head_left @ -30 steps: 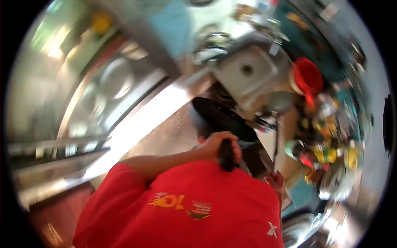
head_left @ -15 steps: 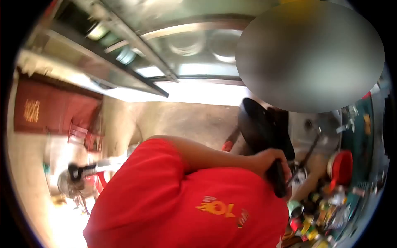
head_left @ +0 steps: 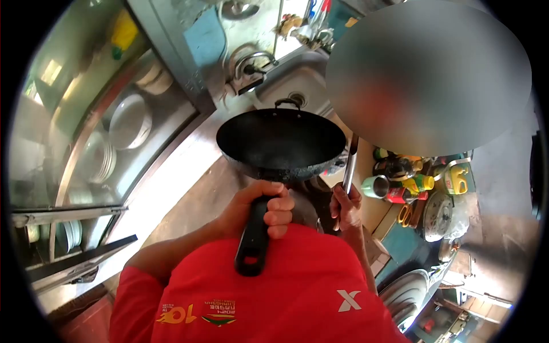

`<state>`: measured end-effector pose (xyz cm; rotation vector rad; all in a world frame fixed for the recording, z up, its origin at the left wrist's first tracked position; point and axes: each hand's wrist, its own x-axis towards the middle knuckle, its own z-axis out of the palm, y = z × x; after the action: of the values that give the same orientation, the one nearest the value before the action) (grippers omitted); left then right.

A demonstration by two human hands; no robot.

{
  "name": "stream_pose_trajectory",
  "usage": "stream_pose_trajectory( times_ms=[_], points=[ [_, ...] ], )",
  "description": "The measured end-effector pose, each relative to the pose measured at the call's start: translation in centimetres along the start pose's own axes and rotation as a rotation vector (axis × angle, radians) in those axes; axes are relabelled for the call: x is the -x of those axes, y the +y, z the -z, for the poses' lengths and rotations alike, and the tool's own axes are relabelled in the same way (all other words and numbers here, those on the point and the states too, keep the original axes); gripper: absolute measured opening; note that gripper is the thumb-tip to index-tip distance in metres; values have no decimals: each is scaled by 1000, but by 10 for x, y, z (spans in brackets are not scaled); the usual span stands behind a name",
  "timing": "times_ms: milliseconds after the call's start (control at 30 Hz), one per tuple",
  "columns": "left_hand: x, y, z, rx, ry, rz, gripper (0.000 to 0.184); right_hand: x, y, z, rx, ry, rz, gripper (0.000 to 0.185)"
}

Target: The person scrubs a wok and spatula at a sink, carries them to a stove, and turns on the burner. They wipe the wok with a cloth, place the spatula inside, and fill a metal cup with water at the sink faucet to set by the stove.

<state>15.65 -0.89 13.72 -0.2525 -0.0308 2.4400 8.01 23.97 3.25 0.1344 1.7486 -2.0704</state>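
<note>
A black wok (head_left: 280,143) hangs level in front of my chest, its inside dark and without visible food. My left hand (head_left: 266,211) is wrapped round its long black handle (head_left: 251,246). To the right of the wok, my right hand (head_left: 346,208) grips the metal shaft of a long-handled utensil (head_left: 350,168). The utensil's far end is hidden behind a grey blurred oval. Beyond the wok's small loop handle (head_left: 287,103) lies a metal sink (head_left: 303,80).
A faucet (head_left: 254,63) stands beside the sink. Bottles (head_left: 409,186), a green mug (head_left: 376,186) and a lidded pot (head_left: 437,217) crowd the right counter. On the left, a glass-fronted cabinet holds plates (head_left: 130,121). Its lower door (head_left: 86,266) juts out.
The view has swung back from the cabinet side toward the sink. The wok, earlier seen tilted, is now nearly level with its inside showing. Both hands are in clearer view.
</note>
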Motion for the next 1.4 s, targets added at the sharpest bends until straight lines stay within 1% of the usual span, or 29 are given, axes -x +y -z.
stream_pose_trajectory(
  times_ms=[100,167,200,233,300,333,367,433,467,500,567,600,633,667,700,733,767,867,900,1000,1033,1100,1133,1200,1233,1300,1400],
  points=[
    [-25,15,3,-9,-20,35,28,-26,-22,9,-12,42,-24,18],
    [-45,25,2,-6,85,60,28,-51,-38,22,171,107,-79,18],
    [-56,30,1,-9,81,49,28,-66,-44,31,191,65,-59,18],
    [-67,37,0,-40,121,71,27,-81,-52,41,208,49,-102,19],
    [-90,51,2,-80,164,89,27,-108,-71,55,430,-3,-54,21],
    [-99,59,7,-104,173,103,27,-118,-84,62,548,-56,9,24],
    [-109,67,8,-129,183,118,27,-134,-90,70,541,-59,13,24],
    [-126,78,7,-135,230,89,27,-169,-101,87,903,-25,96,28],
    [-132,81,7,-128,272,65,28,-196,-87,104,947,15,135,30],
    [-138,84,7,-120,281,67,28,-207,-91,106,944,11,123,30],
    [-149,92,7,-148,281,26,29,-227,-96,104,766,222,18,29],
    [-155,96,10,-136,288,19,29,-221,-112,93,686,281,15,28],
    [-159,99,15,-136,240,29,30,-220,-117,98,688,270,-2,28],
    [-161,101,20,-132,197,43,30,-217,-117,106,591,155,-2,27],
    [-164,102,26,-105,219,46,30,-209,-116,112,492,44,-12,27],
    [-169,104,31,-71,220,15,29,-199,-120,114,520,-26,-55,25],
    [-175,108,34,-45,214,-19,29,-193,-118,115,522,-33,-75,25],
    [-186,117,43,-17,216,-28,26,-179,-114,114,525,-149,-322,25],
    [-188,121,46,-12,222,-17,25,-179,-110,112,524,-150,-333,25],
    [-195,136,67,-47,196,-1,23,-191,-100,105,555,-289,-379,27],
    [-198,142,73,-48,196,6,23,-198,-99,99,553,-282,-380,27],
    [-199,153,83,-61,197,33,22,-213,-97,80,508,-299,-450,18],
    [-199,159,86,-65,197,50,22,-221,-97,69,500,-283,-450,18],
    [-199,172,92,-151,219,72,20,-242,-98,46,365,-305,-557,16],
    [-199,176,97,-141,219,76,20,-252,-94,38,367,-301,-566,16],
    [-199,187,106,-167,235,88,18,-272,-74,26,265,-315,-631,19],
    [-199,204,118,-188,209,106,15,-293,-63,12,320,-342,-612,21]
  ],
)
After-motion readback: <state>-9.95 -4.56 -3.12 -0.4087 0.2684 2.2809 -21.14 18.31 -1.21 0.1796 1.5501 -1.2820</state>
